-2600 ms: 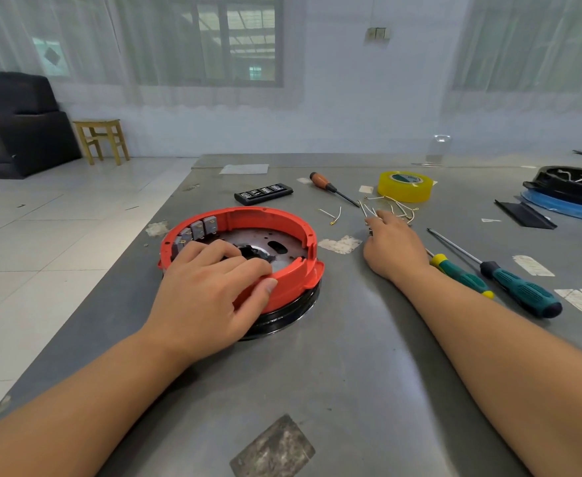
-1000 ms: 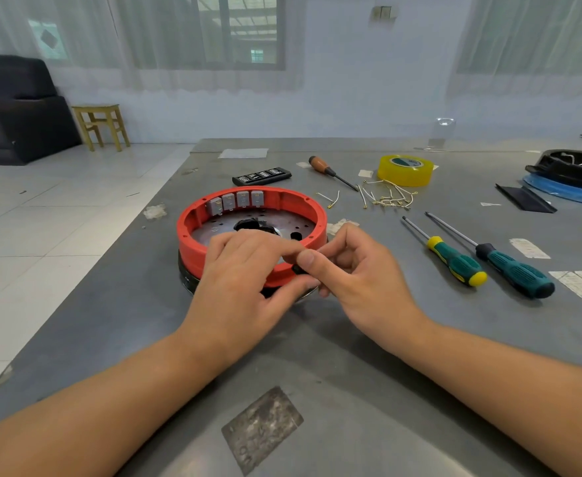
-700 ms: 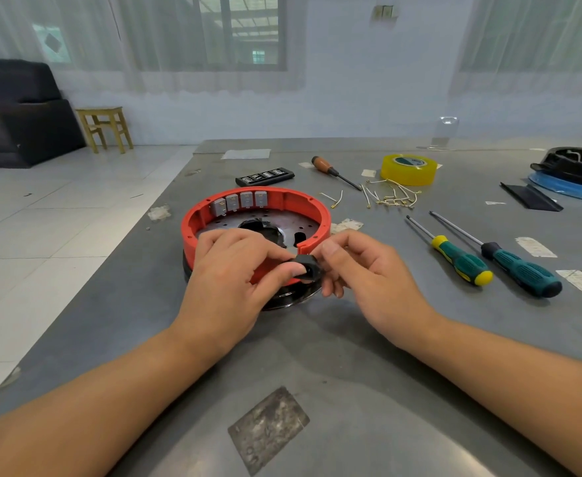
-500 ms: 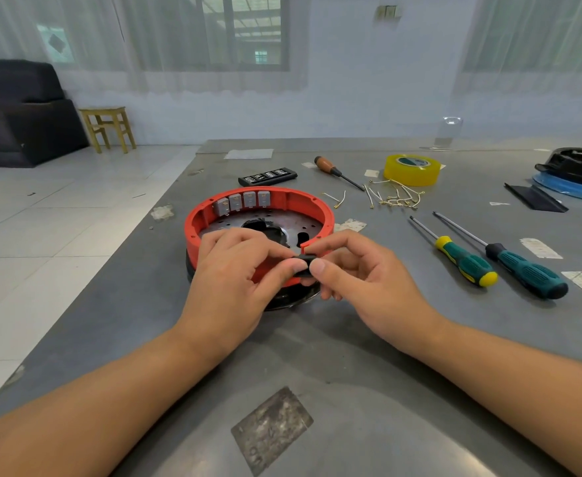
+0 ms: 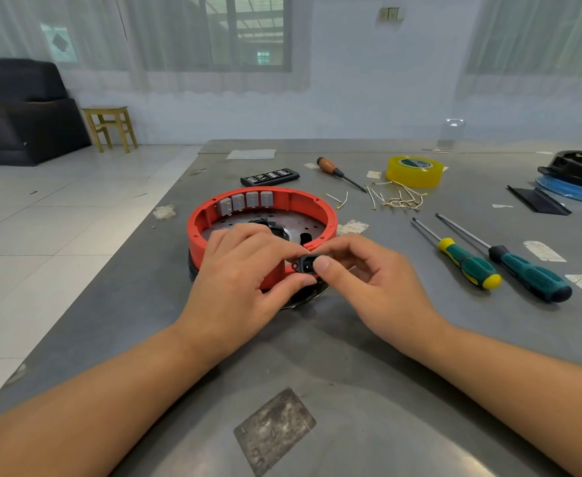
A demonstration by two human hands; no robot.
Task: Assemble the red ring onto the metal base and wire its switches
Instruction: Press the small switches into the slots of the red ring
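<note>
Red plastic ring [image 5: 313, 215] sits on the round metal base [image 5: 293, 232] on the grey metal table [image 5: 368, 356]. Left hand [image 5: 244, 280] and right hand [image 5: 368, 284] both pinch a small black socket part [image 5: 306, 266] at the ring's near wall; four grey switches [image 5: 244, 201] line the far inner wall.

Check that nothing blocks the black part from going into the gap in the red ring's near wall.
Nothing visible does. The black part, pinched by the left hand and right hand, sits right at the gap in the red ring; only the fingertips surround it.
</note>
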